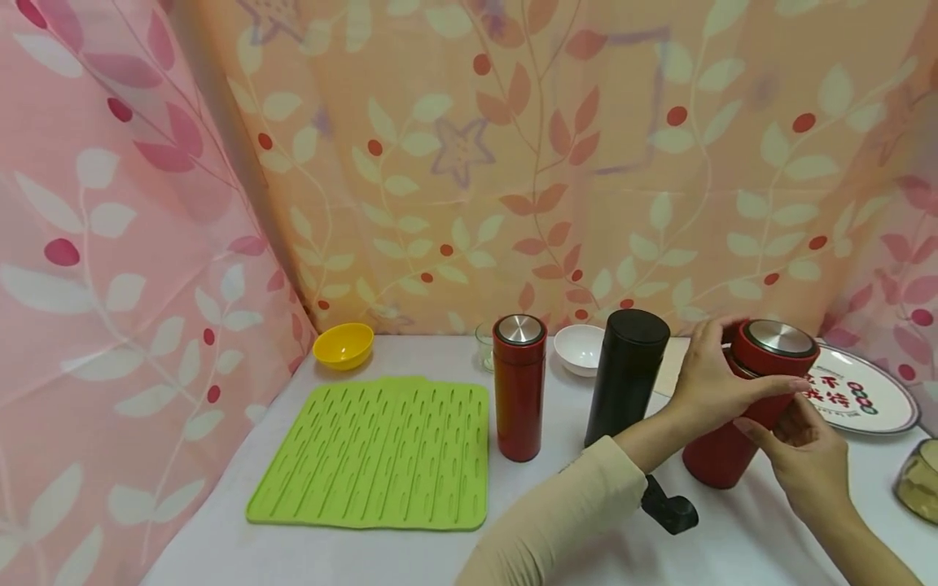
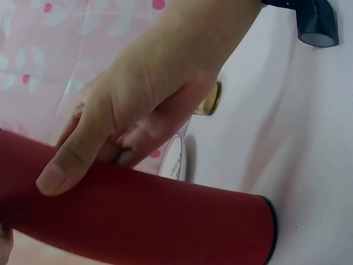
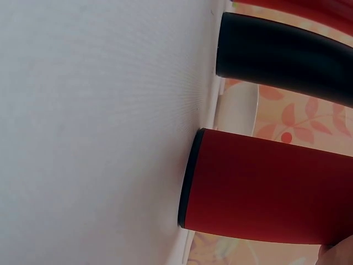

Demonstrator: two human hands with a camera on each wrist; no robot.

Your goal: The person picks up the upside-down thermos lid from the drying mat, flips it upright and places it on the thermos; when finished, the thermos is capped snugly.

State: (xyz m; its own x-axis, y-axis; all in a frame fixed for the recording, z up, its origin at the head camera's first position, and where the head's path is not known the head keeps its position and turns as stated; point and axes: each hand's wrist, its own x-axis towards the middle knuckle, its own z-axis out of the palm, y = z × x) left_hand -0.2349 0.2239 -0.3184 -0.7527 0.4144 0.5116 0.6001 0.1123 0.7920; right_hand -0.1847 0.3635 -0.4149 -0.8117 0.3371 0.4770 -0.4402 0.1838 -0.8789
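Observation:
A wide red thermos [image 1: 718,460] with a black-rimmed, silver-topped lid [image 1: 781,338] stands at the right of the table. My left hand [image 1: 714,382] grips it near the neck from the left, thumb lying across the front. Lower down, my right hand [image 1: 809,460] holds its body from the right. In the left wrist view the right hand's thumb presses along the red side, and the black-edged base meets the cloth. The right wrist view shows the thermos's lower body [image 3: 259,187]; a bit of finger appears at the corner.
A black flask [image 1: 626,374] and a slimmer red thermos [image 1: 519,399] stand to the left. Farther left lie a green ridged mat [image 1: 374,456] and a yellow bowl [image 1: 344,347]. Behind are a glass [image 1: 485,346] and white bowl [image 1: 579,350]; right, an oval plate [image 1: 890,399] and jar [image 1: 919,484].

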